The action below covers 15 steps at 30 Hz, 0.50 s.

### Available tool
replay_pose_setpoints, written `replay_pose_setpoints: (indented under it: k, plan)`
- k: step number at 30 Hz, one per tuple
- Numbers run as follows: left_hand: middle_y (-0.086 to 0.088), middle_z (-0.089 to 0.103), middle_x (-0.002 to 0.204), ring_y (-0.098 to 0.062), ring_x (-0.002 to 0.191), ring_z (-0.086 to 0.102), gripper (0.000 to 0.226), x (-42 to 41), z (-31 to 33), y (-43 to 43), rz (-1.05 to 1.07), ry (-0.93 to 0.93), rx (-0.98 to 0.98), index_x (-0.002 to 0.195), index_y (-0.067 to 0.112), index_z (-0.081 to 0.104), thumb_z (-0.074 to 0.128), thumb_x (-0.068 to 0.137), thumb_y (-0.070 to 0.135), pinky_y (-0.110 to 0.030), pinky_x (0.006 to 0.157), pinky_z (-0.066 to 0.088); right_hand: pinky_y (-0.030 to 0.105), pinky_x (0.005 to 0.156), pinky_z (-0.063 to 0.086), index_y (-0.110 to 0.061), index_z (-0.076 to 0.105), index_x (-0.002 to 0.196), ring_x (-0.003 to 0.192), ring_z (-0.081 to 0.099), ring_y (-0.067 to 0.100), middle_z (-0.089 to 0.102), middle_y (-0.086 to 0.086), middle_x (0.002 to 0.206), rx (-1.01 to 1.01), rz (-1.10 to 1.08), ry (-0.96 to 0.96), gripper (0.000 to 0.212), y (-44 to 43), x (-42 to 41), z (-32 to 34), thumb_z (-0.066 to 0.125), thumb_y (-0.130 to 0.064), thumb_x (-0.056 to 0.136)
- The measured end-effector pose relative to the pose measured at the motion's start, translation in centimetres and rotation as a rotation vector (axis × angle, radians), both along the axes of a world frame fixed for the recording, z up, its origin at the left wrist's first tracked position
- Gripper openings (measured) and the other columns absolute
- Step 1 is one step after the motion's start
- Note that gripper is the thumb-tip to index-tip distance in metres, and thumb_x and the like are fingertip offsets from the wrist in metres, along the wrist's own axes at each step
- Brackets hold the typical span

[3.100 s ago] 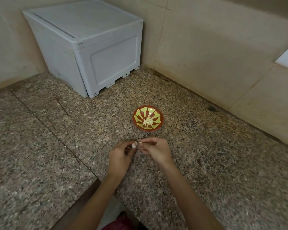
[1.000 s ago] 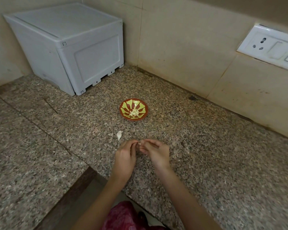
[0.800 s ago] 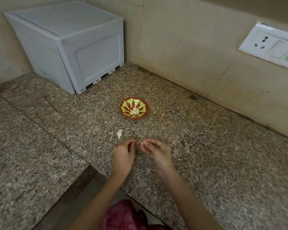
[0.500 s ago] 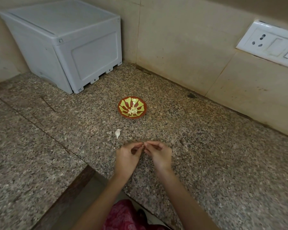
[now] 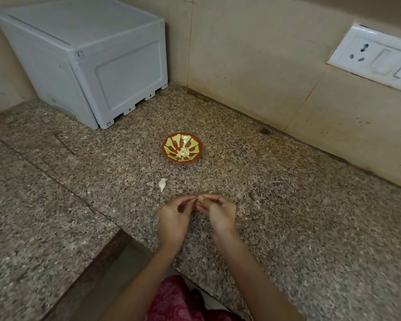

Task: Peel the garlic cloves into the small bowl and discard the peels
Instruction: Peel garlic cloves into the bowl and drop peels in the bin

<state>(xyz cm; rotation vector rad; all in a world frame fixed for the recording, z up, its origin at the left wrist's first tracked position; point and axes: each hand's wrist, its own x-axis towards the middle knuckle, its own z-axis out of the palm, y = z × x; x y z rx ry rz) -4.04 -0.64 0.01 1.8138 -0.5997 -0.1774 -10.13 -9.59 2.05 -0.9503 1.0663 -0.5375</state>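
Fingers (image 5: pixel 186 198) of left hand (image 5: pixel 175 216) and right hand (image 5: pixel 218 213) meet curled, tip to tip, their pinch hidden; likely best: nails lift skin, clove held firm.

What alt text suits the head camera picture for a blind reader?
A person's left hand and right hand meet at the fingertips over a speckled counter, as if pinching something hidden. Beyond lie a white garlic piece and a small patterned bowl of peeled cloves.
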Motion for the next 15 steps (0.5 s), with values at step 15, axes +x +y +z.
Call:
replay_pose_setpoints:
  k: [15]
  plan:
    - [0.007, 0.073, 0.099, 0.003, 0.083, 0.066, 0.023, 1.1, 0.3, 0.5, -0.111, -0.056, 0.067, 0.106, 0.017, 0.074, 0.070, 0.085, 0.007, -0.013, 0.077, 0.053, 0.030, 0.074, 0.061, -0.002, 0.070, 0.089, 0.080, 0.075, 0.024, 0.076, 0.012, 0.085, -0.124, 0.085, 0.064, 0.011, -1.1, -0.4, -0.4, 0.075, 0.004, 0.081]
